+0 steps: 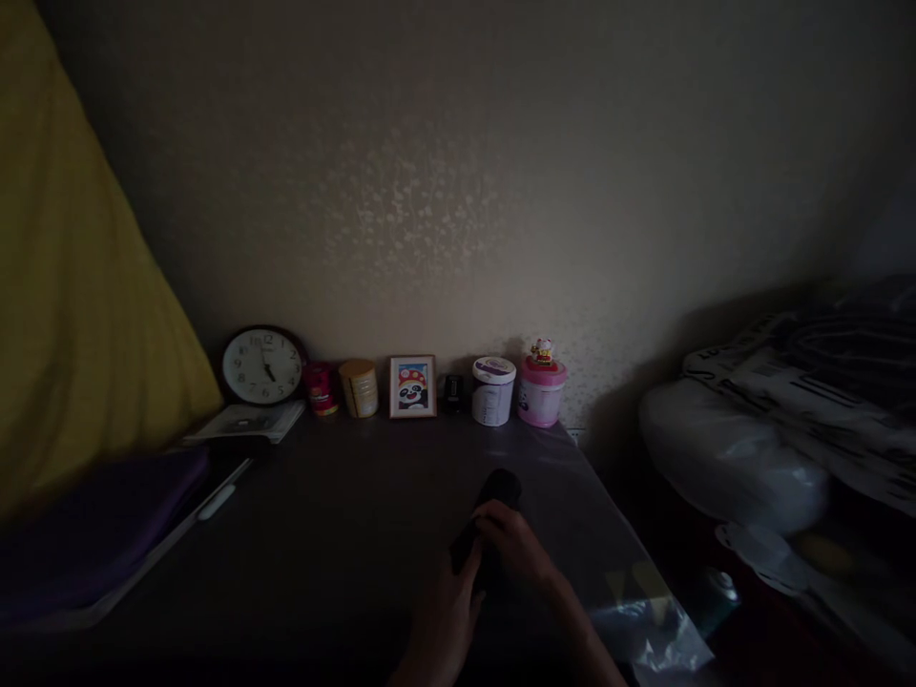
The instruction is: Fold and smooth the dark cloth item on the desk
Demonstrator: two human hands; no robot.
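A black, elongated object (503, 485) with a rounded far end is over the dark table, in front of me. Its kind is too dark to make out. My right hand (511, 539) lies over its middle with the fingers curled and closed on it. Lower and to the left, my left hand (452, 601) grips the near part, thumb and fingers closed. A black flap or edge (463, 548) of it juts out to the left between the hands. The underside of the object is hidden by my hands and shadow.
Along the wall stand a round clock (261, 366), a red container (322, 389), a tin with an orange lid (359, 389), a framed panda picture (413, 386), a white tub (493, 393) and a pink tub (542, 396). A purple item (107, 525) lies left. Plastic-wrapped bundles (737, 453) sit right.
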